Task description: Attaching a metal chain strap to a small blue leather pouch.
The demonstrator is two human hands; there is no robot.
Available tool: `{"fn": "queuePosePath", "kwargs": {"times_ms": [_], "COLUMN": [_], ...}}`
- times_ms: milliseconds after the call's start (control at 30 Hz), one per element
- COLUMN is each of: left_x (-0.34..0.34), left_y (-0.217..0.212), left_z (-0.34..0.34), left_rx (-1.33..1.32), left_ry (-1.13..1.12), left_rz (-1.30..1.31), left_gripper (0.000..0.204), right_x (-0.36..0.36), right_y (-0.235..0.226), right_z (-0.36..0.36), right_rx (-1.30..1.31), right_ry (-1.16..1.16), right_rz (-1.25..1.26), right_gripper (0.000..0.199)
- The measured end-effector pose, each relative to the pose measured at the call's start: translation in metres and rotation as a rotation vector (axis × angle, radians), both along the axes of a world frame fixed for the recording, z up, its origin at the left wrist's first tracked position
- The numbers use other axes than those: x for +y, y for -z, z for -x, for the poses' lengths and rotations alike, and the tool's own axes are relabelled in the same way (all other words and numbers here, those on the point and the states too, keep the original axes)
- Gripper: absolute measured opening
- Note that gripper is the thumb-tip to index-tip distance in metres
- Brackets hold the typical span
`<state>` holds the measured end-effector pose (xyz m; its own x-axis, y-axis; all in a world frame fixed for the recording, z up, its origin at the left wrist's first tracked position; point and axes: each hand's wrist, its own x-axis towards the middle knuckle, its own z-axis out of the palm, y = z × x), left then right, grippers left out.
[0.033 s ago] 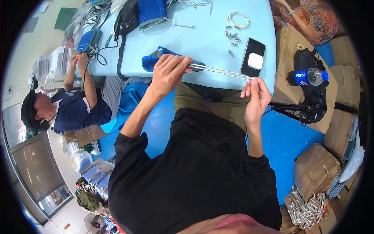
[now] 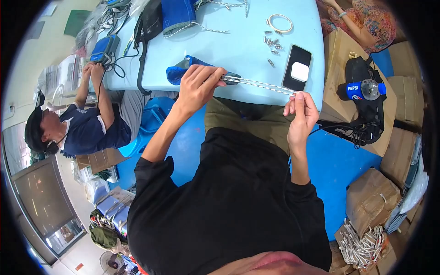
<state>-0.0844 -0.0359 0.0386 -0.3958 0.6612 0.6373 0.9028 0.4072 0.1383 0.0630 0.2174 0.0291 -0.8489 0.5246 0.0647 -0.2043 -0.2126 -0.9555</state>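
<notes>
My left hand [image 2: 198, 87] pinches one end of a white patterned cord [image 2: 259, 84] at the near edge of a light blue table [image 2: 229, 46]. My right hand [image 2: 300, 110] pinches the cord's other end, so the cord stretches taut between both hands. A blue mesh fabric piece [image 2: 183, 71] lies on the table just behind my left hand, where the cord runs into it. Small metal cord tips [image 2: 271, 43] lie scattered farther back, next to a coiled ring of cord [image 2: 279, 22].
A black phone with a white square object on it [image 2: 298, 68] lies at the table's right. To the right, a cardboard box [image 2: 337, 50] bears a black bag and a blue bottle [image 2: 360, 89]. A seated person [image 2: 87, 123] works at the left. More boxes and cord bundles [image 2: 362, 243] sit lower right.
</notes>
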Motion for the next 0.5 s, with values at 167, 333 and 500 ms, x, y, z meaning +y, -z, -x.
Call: {"fn": "queuePosePath", "kwargs": {"times_ms": [167,333,500], "left_x": [-0.002,-0.006,-0.01], "left_y": [-0.005,-0.013,-0.02], "left_z": [0.002,0.003,-0.001], "left_rx": [0.037,0.027,0.005], "left_ry": [0.004,-0.004,-0.05], "left_rz": [0.029,0.032,0.008], "left_gripper": [0.034,0.03,0.028], "right_x": [-0.002,0.0,-0.002], "right_y": [-0.003,-0.005,-0.006], "right_z": [-0.002,-0.005,-0.008], "right_rx": [-0.002,-0.033,0.019], "right_ry": [0.087,0.119,0.122], "right_rz": [-0.026,-0.155,-0.172], "right_gripper": [0.024,0.023,0.023]}}
